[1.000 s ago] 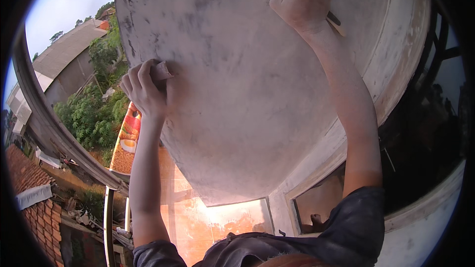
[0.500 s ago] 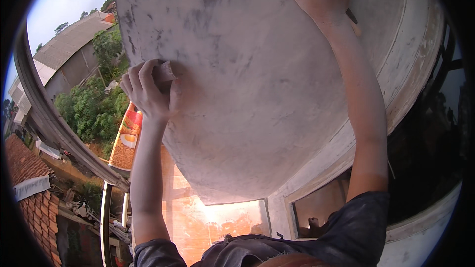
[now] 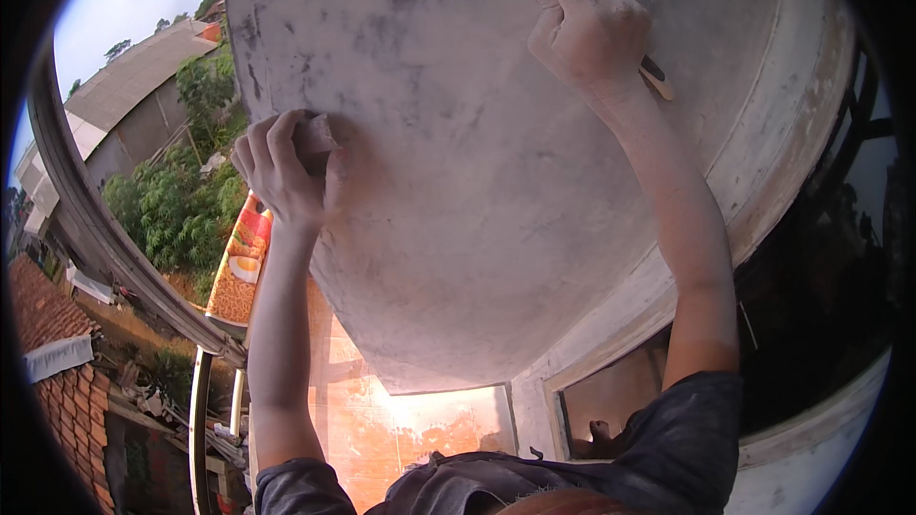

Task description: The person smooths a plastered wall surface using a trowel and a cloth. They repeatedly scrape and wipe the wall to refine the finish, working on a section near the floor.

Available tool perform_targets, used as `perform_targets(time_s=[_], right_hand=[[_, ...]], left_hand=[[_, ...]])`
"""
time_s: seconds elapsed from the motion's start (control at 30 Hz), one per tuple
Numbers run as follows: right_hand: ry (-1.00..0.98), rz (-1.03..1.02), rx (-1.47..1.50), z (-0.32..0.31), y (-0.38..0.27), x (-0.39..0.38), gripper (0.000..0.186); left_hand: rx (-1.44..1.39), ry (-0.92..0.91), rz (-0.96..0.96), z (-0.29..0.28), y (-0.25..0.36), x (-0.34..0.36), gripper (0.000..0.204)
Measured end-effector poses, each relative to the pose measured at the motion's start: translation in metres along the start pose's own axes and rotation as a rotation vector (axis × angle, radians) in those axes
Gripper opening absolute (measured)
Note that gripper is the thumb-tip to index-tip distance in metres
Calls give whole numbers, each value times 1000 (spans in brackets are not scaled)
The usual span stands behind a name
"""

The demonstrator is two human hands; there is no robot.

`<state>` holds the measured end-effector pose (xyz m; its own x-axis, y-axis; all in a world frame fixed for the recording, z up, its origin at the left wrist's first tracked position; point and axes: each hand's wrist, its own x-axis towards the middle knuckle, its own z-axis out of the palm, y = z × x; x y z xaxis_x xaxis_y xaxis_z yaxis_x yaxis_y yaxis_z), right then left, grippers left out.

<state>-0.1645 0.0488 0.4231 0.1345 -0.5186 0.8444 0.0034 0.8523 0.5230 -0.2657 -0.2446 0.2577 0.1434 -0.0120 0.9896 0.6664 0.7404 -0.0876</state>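
A grey, mottled plaster wall [image 3: 458,162], dusty and streaked with darker patches, fills the middle of the view. At its left edge my left hand [image 3: 286,167] is closed around a small dust-coated block [image 3: 317,136], which lies against the surface. Higher up and to the right, my right hand [image 3: 592,33] is wrapped around a slim hand tool [image 3: 656,76]. Its tan, wedge-shaped tip shows beyond my fingers at the wall; whether it is a brush or a scraper I cannot tell. The dark and pale handle end sticks out below my wrist. Pale dust covers both hands and forearms.
Orange floor tiles [image 3: 358,420] lie far below. A metal rail [image 3: 200,429] and a colourful printed panel [image 3: 239,277] stand left of the wall. Beyond are green bushes [image 3: 172,210] and tiled roofs [image 3: 72,420]. A pale frame [image 3: 754,181] borders dark glass on the right.
My right hand has moved down and slightly left along the wall, bringing the tool's tip into view. My left hand stays nearly in place, still holding the block.
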Motion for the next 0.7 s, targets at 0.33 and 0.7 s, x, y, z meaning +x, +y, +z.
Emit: perform_targets(time_s=[0.33, 0.7], right_hand=[[-87, -161, 130, -11, -57, -50, 12], [138, 49, 55, 3, 26, 37, 13]], left_hand=[[17, -33, 20, 1, -7, -4, 57], [46, -8, 19, -1, 3, -4, 57]])
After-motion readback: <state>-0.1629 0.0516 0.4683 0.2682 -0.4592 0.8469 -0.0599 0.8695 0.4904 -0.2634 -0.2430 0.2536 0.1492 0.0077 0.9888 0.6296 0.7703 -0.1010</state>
